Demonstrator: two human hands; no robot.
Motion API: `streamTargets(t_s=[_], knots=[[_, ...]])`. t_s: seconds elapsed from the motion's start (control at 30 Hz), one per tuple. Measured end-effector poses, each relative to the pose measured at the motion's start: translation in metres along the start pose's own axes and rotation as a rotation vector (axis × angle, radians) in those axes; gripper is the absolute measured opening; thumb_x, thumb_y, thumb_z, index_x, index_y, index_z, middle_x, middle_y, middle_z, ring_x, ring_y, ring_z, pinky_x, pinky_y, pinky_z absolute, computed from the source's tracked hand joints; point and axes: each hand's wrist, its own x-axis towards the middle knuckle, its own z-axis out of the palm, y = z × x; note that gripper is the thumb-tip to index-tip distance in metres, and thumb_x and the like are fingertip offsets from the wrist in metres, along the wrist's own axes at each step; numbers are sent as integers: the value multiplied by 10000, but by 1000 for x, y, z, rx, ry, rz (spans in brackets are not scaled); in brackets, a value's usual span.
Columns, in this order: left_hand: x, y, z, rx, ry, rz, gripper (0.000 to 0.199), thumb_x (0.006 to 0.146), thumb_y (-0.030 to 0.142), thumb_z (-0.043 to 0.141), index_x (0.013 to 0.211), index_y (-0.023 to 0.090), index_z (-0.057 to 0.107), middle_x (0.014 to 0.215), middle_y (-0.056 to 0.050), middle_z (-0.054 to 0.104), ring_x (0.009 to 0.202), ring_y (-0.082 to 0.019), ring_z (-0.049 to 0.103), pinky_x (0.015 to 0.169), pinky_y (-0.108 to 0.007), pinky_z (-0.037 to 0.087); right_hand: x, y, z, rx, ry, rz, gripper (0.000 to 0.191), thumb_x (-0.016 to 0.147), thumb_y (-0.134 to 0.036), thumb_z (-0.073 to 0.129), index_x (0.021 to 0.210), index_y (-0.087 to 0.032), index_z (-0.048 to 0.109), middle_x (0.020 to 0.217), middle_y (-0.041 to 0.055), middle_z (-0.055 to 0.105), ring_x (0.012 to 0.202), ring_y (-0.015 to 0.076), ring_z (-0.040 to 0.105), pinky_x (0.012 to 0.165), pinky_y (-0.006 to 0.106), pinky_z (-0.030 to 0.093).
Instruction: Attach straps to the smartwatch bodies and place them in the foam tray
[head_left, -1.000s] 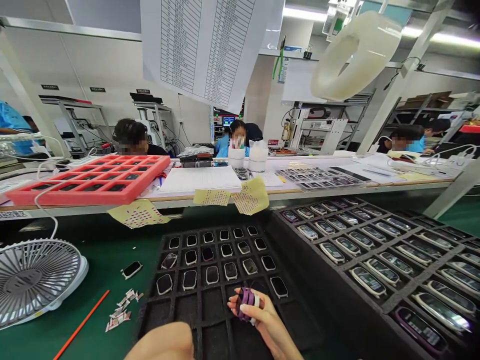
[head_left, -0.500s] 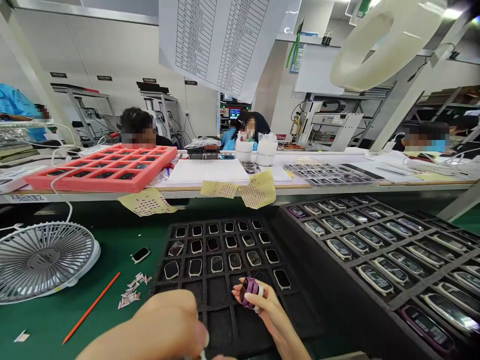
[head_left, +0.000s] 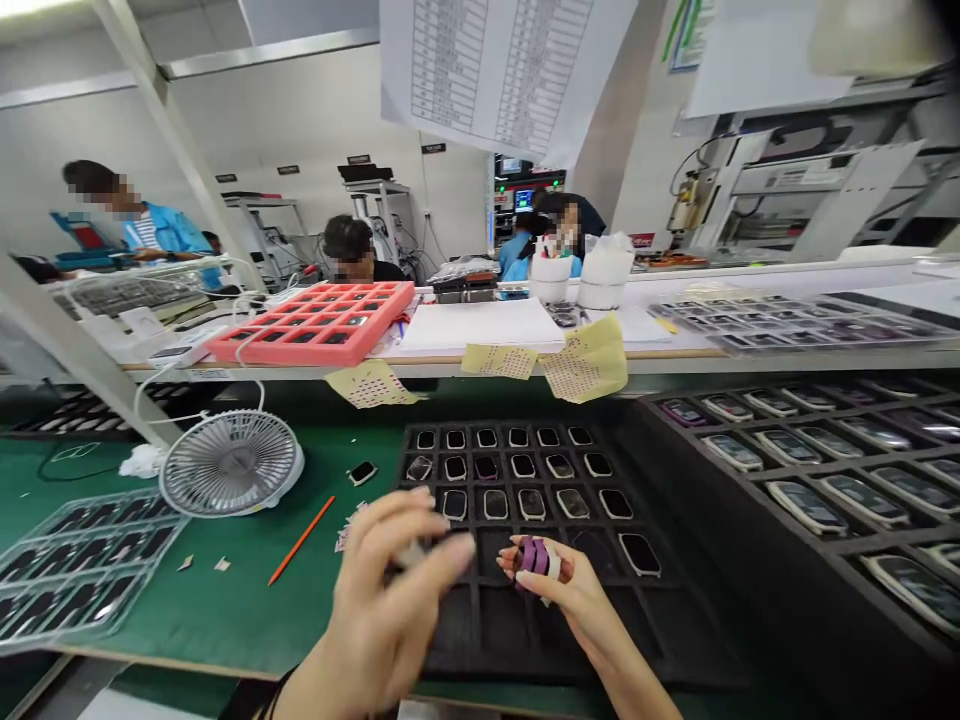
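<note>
My right hand [head_left: 574,580] is closed around a small stack of purple and white watch frames [head_left: 536,560], held above the front part of a black foam tray [head_left: 480,640]. My left hand [head_left: 390,590], blurred by motion, is over the tray's left side with thumb and fingers apart. A pale smear shows between its fingers and thumb; I cannot make out what it is. Rows of watch bodies [head_left: 531,503] with dark screens sit in the tray's back compartments. One lone watch body [head_left: 363,472] lies on the green mat left of the tray.
A larger foam tray of watches [head_left: 810,505] stands on the right. To the left are an orange stick [head_left: 301,540], a white fan [head_left: 232,465] and a clear tray of dark parts [head_left: 82,560]. A shelf with a pink foam tray [head_left: 315,345] crosses behind; co-workers sit beyond.
My view has swung left, bringing the clear tray into sight. My left hand has risen from the bottom edge and its fingers have spread. My right hand still grips the watch frames.
</note>
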Motion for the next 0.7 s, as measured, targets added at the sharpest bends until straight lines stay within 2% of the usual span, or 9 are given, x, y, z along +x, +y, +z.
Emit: streamTargets(t_s=[0.03,0.1,0.2,0.3,0.43,0.5,0.57,0.63,0.7], knots=[[-1,-10,11,-28,-24,-72,400,895,119,439,1205,362,508,1092,-32,602,1143,-209,540,974,-410,485,2,2,4,-15,-16,1,456,546,-314,879,938,-146,719,938,139,739,933,345,686,903,514,502],[-11,-34,32,-90,-158,-293,307,910,139,416,1144,302,530,1127,-35,611,1153,-195,542,1005,-387,469,7,6,12,-57,-46,-11,452,545,-313,880,932,-149,715,945,136,739,940,349,685,914,520,497],[-40,-69,56,-110,-297,-565,277,896,163,392,1110,241,550,1193,-62,594,1208,-228,506,1054,-436,416,14,14,22,-125,-87,-50,457,555,-325,875,945,-154,708,936,131,741,942,345,685,914,513,500],[-64,-87,68,-135,-386,-667,274,862,149,402,1087,207,547,1191,-84,590,1232,-243,488,1060,-446,405,18,19,29,-157,-109,-68,471,575,-327,865,982,-158,700,948,130,740,959,339,681,894,488,516],[-69,-85,72,-125,-481,-629,340,841,89,382,1141,188,509,1256,-108,554,1269,-244,463,1098,-500,353,21,20,32,-150,-107,-61,472,569,-332,866,976,-157,704,922,122,743,954,335,682,886,468,519],[-65,-77,71,-115,-510,-522,403,849,75,378,1217,208,477,1391,-103,457,1377,-248,333,1151,-564,222,22,19,31,-136,-103,-38,480,551,-336,872,963,-152,708,906,122,744,941,336,686,885,470,516],[-58,-68,69,-175,-556,-377,483,858,100,437,1319,245,408,1500,-83,328,1434,-239,215,1173,-564,155,22,17,30,-125,-112,-2,473,536,-332,876,940,-148,713,894,121,745,925,337,690,868,470,521],[-50,-60,69,-304,-634,-260,595,842,144,540,1387,273,340,1528,-71,289,1431,-224,229,1180,-504,215,21,13,31,-114,-159,33,425,549,-328,868,902,-144,719,882,114,746,902,327,696,848,457,527],[-43,-54,71,-419,-689,-214,627,820,166,601,1388,277,361,1480,-62,390,1383,-208,344,1163,-444,296,19,9,32,-84,-225,66,382,570,-329,857,875,-142,721,855,101,745,869,304,703,837,433,529]])
